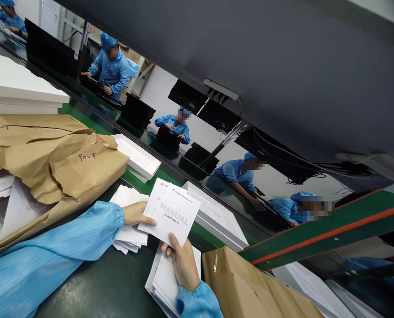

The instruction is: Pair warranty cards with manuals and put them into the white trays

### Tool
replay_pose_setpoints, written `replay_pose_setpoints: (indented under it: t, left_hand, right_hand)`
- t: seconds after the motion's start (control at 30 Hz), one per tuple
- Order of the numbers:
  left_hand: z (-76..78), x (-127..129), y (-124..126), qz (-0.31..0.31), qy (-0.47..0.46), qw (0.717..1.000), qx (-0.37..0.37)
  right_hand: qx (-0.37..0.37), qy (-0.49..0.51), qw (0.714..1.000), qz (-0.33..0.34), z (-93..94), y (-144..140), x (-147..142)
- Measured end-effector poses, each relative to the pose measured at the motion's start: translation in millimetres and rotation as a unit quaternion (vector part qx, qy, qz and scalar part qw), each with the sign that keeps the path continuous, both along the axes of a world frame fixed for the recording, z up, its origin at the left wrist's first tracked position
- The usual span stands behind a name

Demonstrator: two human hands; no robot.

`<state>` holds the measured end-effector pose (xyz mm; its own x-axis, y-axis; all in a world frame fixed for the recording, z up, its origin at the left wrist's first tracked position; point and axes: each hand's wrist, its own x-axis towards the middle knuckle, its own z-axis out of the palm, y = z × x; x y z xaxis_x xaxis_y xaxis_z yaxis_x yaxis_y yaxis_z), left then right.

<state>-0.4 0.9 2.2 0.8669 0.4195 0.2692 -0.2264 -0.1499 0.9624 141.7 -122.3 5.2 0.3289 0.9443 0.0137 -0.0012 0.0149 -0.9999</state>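
Note:
Both my hands hold white booklets printed "MANUAL" (175, 216) above a dark work surface. My left hand (135, 214), in a blue sleeve, grips their left edge from behind. My right hand (181, 263) pinches the lower corner of the front booklet with its thumb on top. Under my left hand lies a loose stack of white booklets (128, 236). Beneath my right hand is another stack of white sheets (163, 282).
Crumpled brown wrapping paper (57, 163) covers the left; more brown paper (246, 287) lies at lower right. White flat boxes (139, 159) sit along the green conveyor edge, more white boxes (216, 218) behind the booklets. Several people in blue work across the line.

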Motion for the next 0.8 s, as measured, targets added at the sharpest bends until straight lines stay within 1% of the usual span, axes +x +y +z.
replay_pose_setpoints:
  t: [0.2,0.27,0.37,0.47,0.6,0.8]
  left_hand:
    - [1.1,0.3,-1.7,0.008,0.004,1.000,-0.008]
    - [0.0,1.4,-2.3,-0.006,0.003,0.999,-0.033]
    - [-2.8,3.2,-1.8,-0.031,0.027,0.996,-0.074]
    - [-5.1,4.3,-0.7,-0.025,0.048,0.996,-0.066]
    - [-5.2,4.8,-0.9,-0.007,0.046,0.997,-0.054]
    - [-4.7,5.6,-0.4,0.011,0.038,0.998,-0.056]
  right_hand:
    - [0.006,0.011,1.000,-0.007,0.6,0.0,-1.2]
    - [0.016,0.026,0.999,-0.023,0.4,-0.2,-1.6]
    - [0.036,0.049,0.997,-0.054,-0.4,-0.3,-1.4]
    - [0.043,0.049,0.996,-0.065,-1.2,0.1,-1.1]
    - [0.039,0.035,0.996,-0.072,-0.1,0.8,-2.4]
    - [0.055,0.011,0.990,-0.129,3.2,0.1,-3.0]
